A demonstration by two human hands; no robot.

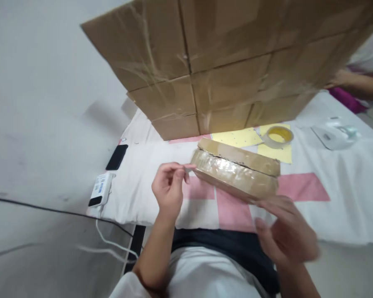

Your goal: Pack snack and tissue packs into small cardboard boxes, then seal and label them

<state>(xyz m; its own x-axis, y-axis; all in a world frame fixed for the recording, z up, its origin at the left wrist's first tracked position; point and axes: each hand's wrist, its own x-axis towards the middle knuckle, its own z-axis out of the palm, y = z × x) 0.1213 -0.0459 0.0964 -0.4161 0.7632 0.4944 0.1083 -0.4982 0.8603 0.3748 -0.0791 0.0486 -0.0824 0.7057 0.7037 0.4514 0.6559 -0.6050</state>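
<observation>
A small cardboard box point(236, 169), wrapped in shiny clear tape, lies at a slant on the cloth-covered table point(139, 178). At the box's left end is my left hand point(169, 186), its index finger stretched to the corner and the other fingers curled, thumb apart from the index. My right hand point(287, 231), blurred by motion, is at the near right corner of the box, with thumb and fingers apart. Behind the box, a roll of clear tape point(278, 136) lies on yellow dotted paper point(236, 137).
A large taped cardboard panel point(230, 82) stands behind the box. On the left are a black phone point(117, 157) and a white power strip point(101, 188) with cables. At right are a white clothes iron point(334, 135) and another person's arm point(360, 85).
</observation>
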